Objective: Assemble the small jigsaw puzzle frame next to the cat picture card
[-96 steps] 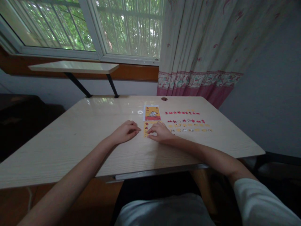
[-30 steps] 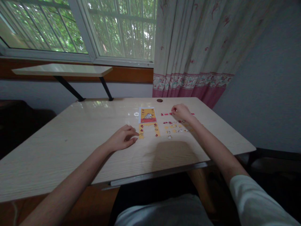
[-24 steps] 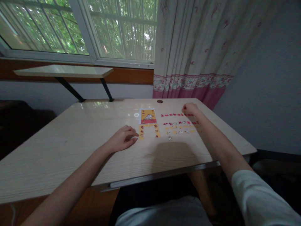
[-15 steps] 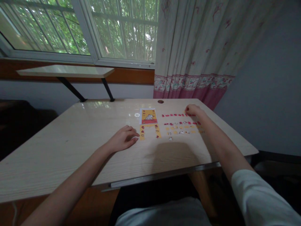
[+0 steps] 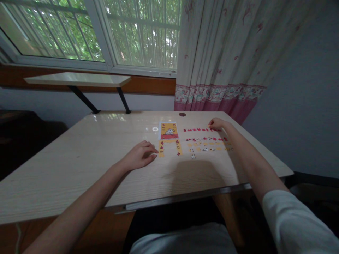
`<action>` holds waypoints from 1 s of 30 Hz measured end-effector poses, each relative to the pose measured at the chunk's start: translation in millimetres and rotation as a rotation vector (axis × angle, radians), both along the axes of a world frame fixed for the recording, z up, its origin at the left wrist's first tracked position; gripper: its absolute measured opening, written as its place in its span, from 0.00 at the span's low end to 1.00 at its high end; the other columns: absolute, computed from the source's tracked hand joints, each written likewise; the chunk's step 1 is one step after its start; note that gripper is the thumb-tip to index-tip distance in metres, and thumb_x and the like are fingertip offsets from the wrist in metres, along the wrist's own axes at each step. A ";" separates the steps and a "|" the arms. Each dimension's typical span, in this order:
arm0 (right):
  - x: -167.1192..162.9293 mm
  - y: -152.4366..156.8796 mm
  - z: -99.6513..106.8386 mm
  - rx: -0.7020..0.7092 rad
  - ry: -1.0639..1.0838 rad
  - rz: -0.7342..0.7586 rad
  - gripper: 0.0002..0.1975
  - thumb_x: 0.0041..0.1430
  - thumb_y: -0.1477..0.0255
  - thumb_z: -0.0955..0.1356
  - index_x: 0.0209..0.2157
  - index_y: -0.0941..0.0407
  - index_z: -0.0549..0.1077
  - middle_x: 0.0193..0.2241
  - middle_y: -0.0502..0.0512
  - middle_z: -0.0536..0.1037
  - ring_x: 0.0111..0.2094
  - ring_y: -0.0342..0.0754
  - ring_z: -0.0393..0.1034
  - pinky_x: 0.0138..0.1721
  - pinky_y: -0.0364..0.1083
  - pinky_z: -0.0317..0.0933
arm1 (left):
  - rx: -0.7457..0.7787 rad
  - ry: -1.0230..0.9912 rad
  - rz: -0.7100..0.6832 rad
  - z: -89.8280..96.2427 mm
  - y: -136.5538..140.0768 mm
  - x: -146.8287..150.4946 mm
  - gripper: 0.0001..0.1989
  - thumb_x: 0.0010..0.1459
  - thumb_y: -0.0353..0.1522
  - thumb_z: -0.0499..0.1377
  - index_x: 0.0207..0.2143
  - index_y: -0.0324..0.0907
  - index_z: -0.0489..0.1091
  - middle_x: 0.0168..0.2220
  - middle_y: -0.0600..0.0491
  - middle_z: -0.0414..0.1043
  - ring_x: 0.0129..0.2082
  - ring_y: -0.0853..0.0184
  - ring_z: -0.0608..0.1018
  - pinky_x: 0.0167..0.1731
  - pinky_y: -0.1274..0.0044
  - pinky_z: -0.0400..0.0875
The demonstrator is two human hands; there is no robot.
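My left hand (image 5: 141,155) rests on the table with its fingers apart, its fingertips at the left edge of a partly assembled jigsaw puzzle (image 5: 161,149). The joined pieces form a yellow frame with small red and outlined shapes, and bare tabletop shows in its middle. Directly beyond it lies a picture card (image 5: 169,131) of a white animal on yellow and red. At the far right, my right hand (image 5: 216,123) pinches a small yellow-orange puzzle piece (image 5: 209,126) just above a row of red puzzle pieces (image 5: 198,130).
More rows of loose red, yellow and white pieces (image 5: 202,144) lie right of the frame, with a single white piece (image 5: 193,156) nearer me. A raised shelf (image 5: 79,79) stands at the back left. A round hole (image 5: 182,114) pierces the tabletop near the curtain (image 5: 217,70).
The view has shifted slightly. Both hands keep nearly the same places, the right one still at the far row with the yellow-orange piece at its fingertips.
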State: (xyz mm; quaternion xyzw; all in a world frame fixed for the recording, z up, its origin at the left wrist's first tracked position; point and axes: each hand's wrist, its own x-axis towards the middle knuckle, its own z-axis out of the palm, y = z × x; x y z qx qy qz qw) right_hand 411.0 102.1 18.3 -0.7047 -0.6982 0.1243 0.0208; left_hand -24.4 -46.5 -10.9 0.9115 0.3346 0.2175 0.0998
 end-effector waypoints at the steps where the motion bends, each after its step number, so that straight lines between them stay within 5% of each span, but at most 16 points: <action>1: -0.4 -0.1 -0.4 0.006 0.015 0.001 0.08 0.44 0.71 0.70 0.28 0.60 0.77 0.17 0.50 0.73 0.20 0.40 0.65 0.25 0.38 0.57 | 0.001 -0.001 0.001 0.1 0.0 0.1 0.11 0.59 0.35 0.54 0.39 0.41 0.73 0.34 0.49 0.70 0.37 0.63 0.69 0.40 0.71 0.65; 10: -0.3 -1.3 -8.3 0.046 0.113 -0.002 0.19 0.47 0.77 0.67 0.44 0.64 0.72 0.20 0.50 0.74 0.16 0.37 0.60 0.21 0.38 0.54 | 0.015 0.024 -0.007 -1.2 1.8 0.4 0.11 0.60 0.35 0.53 0.38 0.40 0.73 0.30 0.50 0.70 0.34 0.64 0.69 0.38 0.72 0.64; 22: -7.8 -3.2 -0.9 0.136 0.101 0.037 0.08 0.44 0.76 0.68 0.30 0.63 0.76 0.22 0.54 0.75 0.23 0.41 0.66 0.27 0.39 0.58 | -0.012 -0.007 -0.006 0.8 0.4 0.7 0.11 0.59 0.35 0.53 0.39 0.41 0.73 0.31 0.50 0.70 0.35 0.64 0.70 0.38 0.72 0.64; 26: -35.1 -12.1 1.7 0.248 0.161 0.086 0.10 0.49 0.75 0.66 0.35 0.61 0.75 0.30 0.56 0.77 0.28 0.42 0.68 0.31 0.39 0.60 | -0.030 -0.068 0.008 1.6 -0.1 3.1 0.10 0.59 0.35 0.54 0.37 0.41 0.73 0.31 0.50 0.71 0.35 0.64 0.70 0.38 0.71 0.65; 30: -93.2 -44.3 1.0 0.309 0.533 0.323 0.09 0.52 0.73 0.66 0.36 0.60 0.74 0.31 0.56 0.77 0.30 0.42 0.69 0.34 0.41 0.62 | -0.118 -0.208 0.050 2.3 -2.1 6.4 0.10 0.57 0.35 0.55 0.35 0.41 0.74 0.32 0.50 0.73 0.35 0.65 0.72 0.38 0.72 0.67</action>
